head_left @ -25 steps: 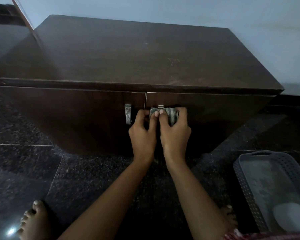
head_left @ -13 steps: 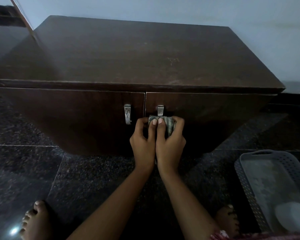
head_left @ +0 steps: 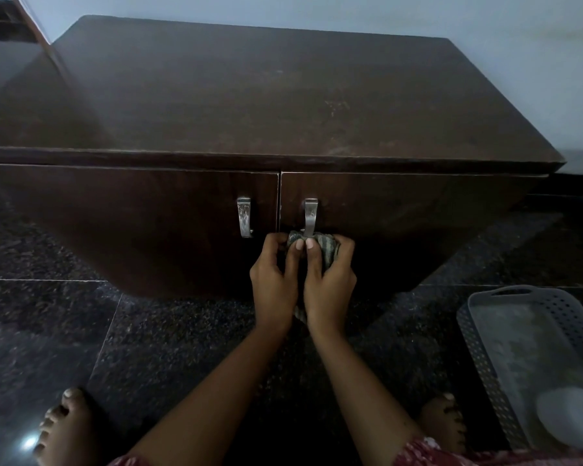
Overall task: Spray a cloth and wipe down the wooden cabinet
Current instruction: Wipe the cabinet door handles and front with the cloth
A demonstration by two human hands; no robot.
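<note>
A dark wooden cabinet (head_left: 249, 105) stands on the floor against a pale wall, its two doors closed. Each door carries a metal handle: the left handle (head_left: 244, 216) and the right handle (head_left: 310, 215). A striped grey-green cloth (head_left: 327, 247) is bunched against the right door, at the bottom end of the right handle. My left hand (head_left: 275, 280) and my right hand (head_left: 329, 284) sit side by side, both gripping the cloth. A bit of cloth hangs down between my wrists. No spray bottle is in view.
A grey perforated plastic basket (head_left: 478, 361) sits on the dark speckled floor at the lower right, with a whitish rounded object (head_left: 569, 422) inside. My bare feet (head_left: 64, 428) rest on the floor at the left and right of my arms.
Both hands have slid the cloth down the right door handle, from its top to its bottom end. The handle is now uncovered.
</note>
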